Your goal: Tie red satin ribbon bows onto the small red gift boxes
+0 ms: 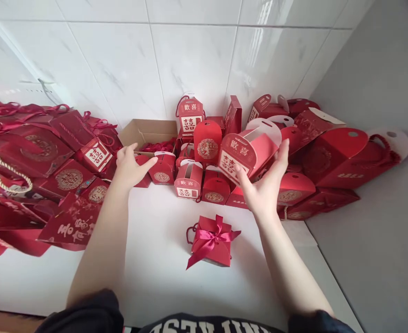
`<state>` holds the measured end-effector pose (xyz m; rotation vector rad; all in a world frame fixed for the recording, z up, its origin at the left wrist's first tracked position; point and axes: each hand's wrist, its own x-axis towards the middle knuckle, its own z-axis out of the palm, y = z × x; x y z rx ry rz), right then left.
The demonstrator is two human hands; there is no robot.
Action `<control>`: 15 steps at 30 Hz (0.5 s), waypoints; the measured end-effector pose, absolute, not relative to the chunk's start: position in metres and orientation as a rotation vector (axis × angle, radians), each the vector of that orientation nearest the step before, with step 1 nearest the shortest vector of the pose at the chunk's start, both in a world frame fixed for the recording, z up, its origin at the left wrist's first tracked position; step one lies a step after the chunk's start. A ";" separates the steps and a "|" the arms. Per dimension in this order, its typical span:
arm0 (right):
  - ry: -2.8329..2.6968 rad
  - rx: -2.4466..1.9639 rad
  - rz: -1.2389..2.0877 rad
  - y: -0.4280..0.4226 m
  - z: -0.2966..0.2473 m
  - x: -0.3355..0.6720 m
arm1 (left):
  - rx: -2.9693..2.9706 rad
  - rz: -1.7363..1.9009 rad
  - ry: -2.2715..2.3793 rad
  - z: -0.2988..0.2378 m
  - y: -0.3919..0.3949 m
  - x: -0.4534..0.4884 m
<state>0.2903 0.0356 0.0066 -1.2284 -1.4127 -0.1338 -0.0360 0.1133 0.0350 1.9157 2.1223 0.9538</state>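
Observation:
My right hand [266, 185] grips a red gift box [250, 150] with rounded handle flaps and a cream label, tilted and raised in front of the stacked boxes. On the other side, my left hand [132, 165] has its thumb and fingers apart and holds nothing. It is beside a small red box [143, 178] and the front left of an open cardboard box [148, 129] with dark red ribbon [158, 146] inside; whether it touches either I cannot tell. Between my arms, a red box tied with a pink-red bow [213, 238] lies on the white table.
Many red gift boxes and bags are heaped on the left [47, 152]. More red boxes [329, 157] are stacked along the right, against a grey panel [380, 92]. A white tiled wall [193, 55] rises behind. The white table [151, 277] spreads below my arms.

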 end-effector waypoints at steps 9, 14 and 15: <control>-1.517 -1.398 -0.556 0.039 -0.010 0.292 | 1.863 0.741 2.455 -0.034 0.147 -0.041; -1.460 -1.525 -0.451 0.025 0.004 0.293 | 1.923 0.687 2.520 -0.030 0.132 -0.045; -1.452 -1.537 -0.411 0.022 0.008 0.294 | 1.904 0.696 2.539 -0.030 0.132 -0.049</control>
